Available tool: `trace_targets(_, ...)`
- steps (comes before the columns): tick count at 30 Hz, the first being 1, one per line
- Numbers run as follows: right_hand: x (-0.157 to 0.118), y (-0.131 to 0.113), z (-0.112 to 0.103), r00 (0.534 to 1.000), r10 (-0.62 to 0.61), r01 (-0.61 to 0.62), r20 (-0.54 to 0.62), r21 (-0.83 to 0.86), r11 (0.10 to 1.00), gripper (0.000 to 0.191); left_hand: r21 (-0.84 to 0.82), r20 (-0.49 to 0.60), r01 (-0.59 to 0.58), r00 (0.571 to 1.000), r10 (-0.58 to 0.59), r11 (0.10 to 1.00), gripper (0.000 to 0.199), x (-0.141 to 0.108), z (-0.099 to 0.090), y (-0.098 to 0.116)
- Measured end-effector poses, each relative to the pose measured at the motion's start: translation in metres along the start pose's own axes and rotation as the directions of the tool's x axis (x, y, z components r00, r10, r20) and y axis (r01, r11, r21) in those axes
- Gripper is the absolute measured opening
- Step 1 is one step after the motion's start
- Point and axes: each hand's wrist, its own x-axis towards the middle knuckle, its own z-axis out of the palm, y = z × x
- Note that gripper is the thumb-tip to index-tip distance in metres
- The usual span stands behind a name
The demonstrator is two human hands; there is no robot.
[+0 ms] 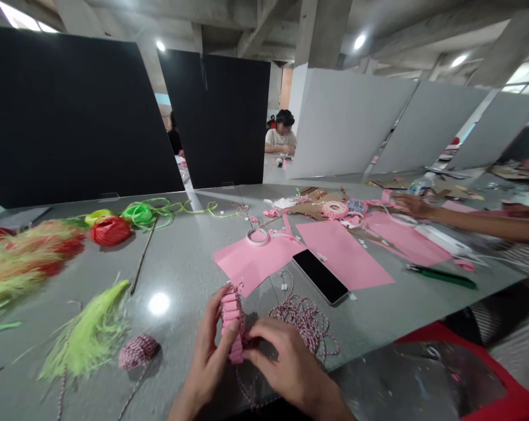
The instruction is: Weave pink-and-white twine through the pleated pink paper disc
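Near the table's front edge, my left hand is closed round a pleated pink strip with speckled cord along its side. The strip stands roughly on end, thumb across its near face. My right hand is at the strip's right side, fingers curled inward with the tips at its edge; what they pinch is hidden. Under both hands a pink, white and dark cord hangs in a loop. Just behind my right hand lies a loose heap of the same cord. A small wound ball of cord rests to the left.
Beyond my hands lie pink sheets, a roll of tape and a black phone. Green fringe, a stick and a red twine ball are leftward. A co-worker's arm reaches in near a green cutter.
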Motion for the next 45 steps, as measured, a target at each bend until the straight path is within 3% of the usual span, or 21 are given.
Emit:
trace_targets(5,-0.007,0.023,-0.019,0.989,0.131,-0.136,-0.067,-0.077,0.988,0.013,0.013,-0.016,-0.012,1.0,0.012,1.0,0.053,0.0,0.002,-0.001)
trace_targets(8,-0.012,0.041,-0.033,0.944,0.221,-0.283,-0.245,-0.259,0.923,0.017,-0.005,-0.027,-0.01,1.0,0.01,1.0,0.052,-0.001,0.004,0.0)
trace_targets(10,-0.013,0.042,-0.035,0.926,0.206,-0.301,-0.317,-0.29,0.908,0.016,-0.007,-0.03,-0.001,1.0,0.001,1.0,0.052,-0.001,0.005,0.002)
trace_targets(14,-0.01,0.018,-0.02,0.994,0.047,-0.058,-0.102,-0.108,0.992,0.027,0.012,-0.018,-0.007,1.0,0.008,1.0,0.051,-0.001,0.004,0.001)
trace_targets(18,-0.005,0.007,-0.004,1.0,-0.01,0.009,-0.014,-0.052,0.999,0.017,0.021,-0.017,-0.027,0.999,0.028,0.999,0.052,-0.001,0.005,0.001)
trace_targets(20,-0.005,0.018,-0.007,0.999,0.025,-0.029,-0.043,-0.092,0.995,0.015,0.019,-0.045,0.022,0.999,-0.021,1.0,0.053,-0.001,0.007,0.005)
trace_targets(22,-0.006,0.036,-0.019,0.984,0.119,-0.144,-0.135,-0.192,0.971,0.015,0.018,-0.066,0.052,0.997,-0.05,0.999,0.053,-0.002,0.011,0.011)
trace_targets(26,-0.008,0.059,-0.044,0.905,0.248,-0.359,-0.345,-0.306,0.882,0.019,0.012,-0.061,0.038,0.997,-0.038,0.999,0.05,-0.001,0.014,0.016)
trace_targets(28,-0.007,0.052,-0.045,0.924,0.212,-0.303,-0.32,-0.271,0.913,0.02,0.012,-0.065,0.035,0.997,-0.034,0.999,0.05,0.0,0.012,0.011)
trace_targets(31,-0.003,0.025,-0.028,0.99,0.082,-0.095,-0.113,-0.107,0.99,0.036,0.021,-0.029,0.025,0.999,-0.024,0.999,0.053,0.001,0.008,0.0)
trace_targets(34,-0.001,0.009,-0.007,1.0,-0.008,0.008,-0.017,-0.017,1.0,0.019,0.027,-0.028,0.008,1.0,-0.007,1.0,0.055,0.001,0.006,-0.005)
trace_targets(37,-0.004,0.019,-0.007,0.996,0.025,-0.03,-0.085,-0.059,0.998,0.009,0.034,-0.06,0.038,0.998,-0.035,0.999,0.054,0.0,0.009,0.002)
trace_targets(42,-0.017,0.055,-0.047,0.925,0.221,-0.291,-0.309,-0.201,0.935,0.017,-0.005,-0.05,0.058,0.997,-0.058,0.998,0.06,-0.001,0.013,0.004)
trace_targets(44,-0.02,0.055,-0.056,0.906,0.229,-0.316,-0.356,-0.211,0.925,0.017,-0.008,-0.034,0.057,0.998,-0.057,0.998,0.061,-0.001,0.013,0.0)
trace_targets(45,-0.021,0.05,-0.055,0.918,0.212,-0.289,-0.335,-0.2,0.936,0.02,-0.009,-0.026,0.053,0.998,-0.053,0.999,0.061,-0.001,0.014,0.0)
